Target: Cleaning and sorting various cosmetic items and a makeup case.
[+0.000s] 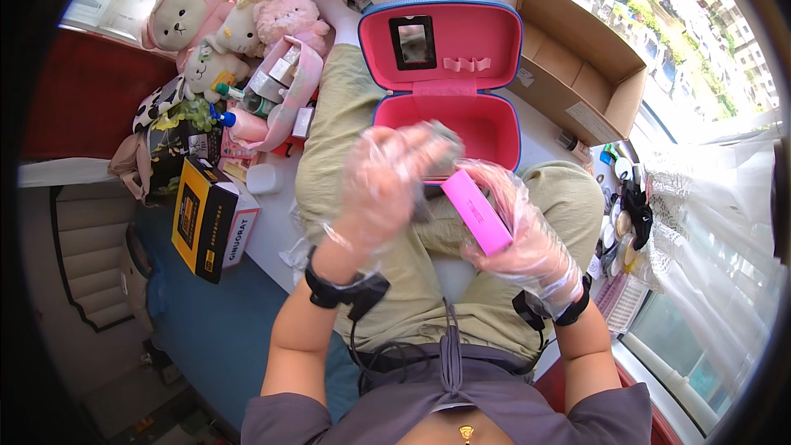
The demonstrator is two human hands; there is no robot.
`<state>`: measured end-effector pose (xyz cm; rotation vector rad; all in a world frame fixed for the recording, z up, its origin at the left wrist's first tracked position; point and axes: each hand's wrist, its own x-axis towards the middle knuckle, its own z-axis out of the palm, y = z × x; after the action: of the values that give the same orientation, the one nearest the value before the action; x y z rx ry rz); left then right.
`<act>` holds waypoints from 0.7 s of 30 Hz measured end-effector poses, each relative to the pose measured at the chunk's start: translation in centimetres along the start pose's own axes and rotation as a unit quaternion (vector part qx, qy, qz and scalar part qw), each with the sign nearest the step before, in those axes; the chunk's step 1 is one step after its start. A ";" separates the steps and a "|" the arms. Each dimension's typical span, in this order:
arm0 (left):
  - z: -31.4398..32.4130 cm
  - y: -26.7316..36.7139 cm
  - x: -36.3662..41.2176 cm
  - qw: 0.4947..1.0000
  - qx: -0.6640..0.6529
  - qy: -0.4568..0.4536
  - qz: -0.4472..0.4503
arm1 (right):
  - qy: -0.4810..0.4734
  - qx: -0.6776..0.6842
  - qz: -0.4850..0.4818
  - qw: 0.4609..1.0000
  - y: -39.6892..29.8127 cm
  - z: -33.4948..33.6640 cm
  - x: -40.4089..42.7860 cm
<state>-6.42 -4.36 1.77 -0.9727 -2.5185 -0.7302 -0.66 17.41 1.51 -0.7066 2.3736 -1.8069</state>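
Note:
My right hand, in a clear plastic glove, grips a bright pink box that bears writing. Left of it and a little higher is my left hand, also gloved and blurred by motion. A greyish, cloth-like thing shows at its fingers, too smeared to name surely. Just beyond both hands stands a vanity case with its lid raised, pink inside with blue edging. The lid carries a small mirror and elastic loops. My hands hide part of the case's lower front.
A cardboard box stands at the right by the window. On the left are plush toys, a pastel basket of bottles and small boxes, a white case and a black-yellow box. Several small items lie near the curtain.

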 end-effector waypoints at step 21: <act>0.7 4.6 -0.5 0.965 -0.184 0.121 -0.141 | 0.269 0.489 0.280 0.781 1.6 3.3 -0.8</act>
<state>-2.97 -1.27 2.54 -0.5848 -2.3730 -1.3519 0.68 15.07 -1.13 0.6329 1.1581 -2.6317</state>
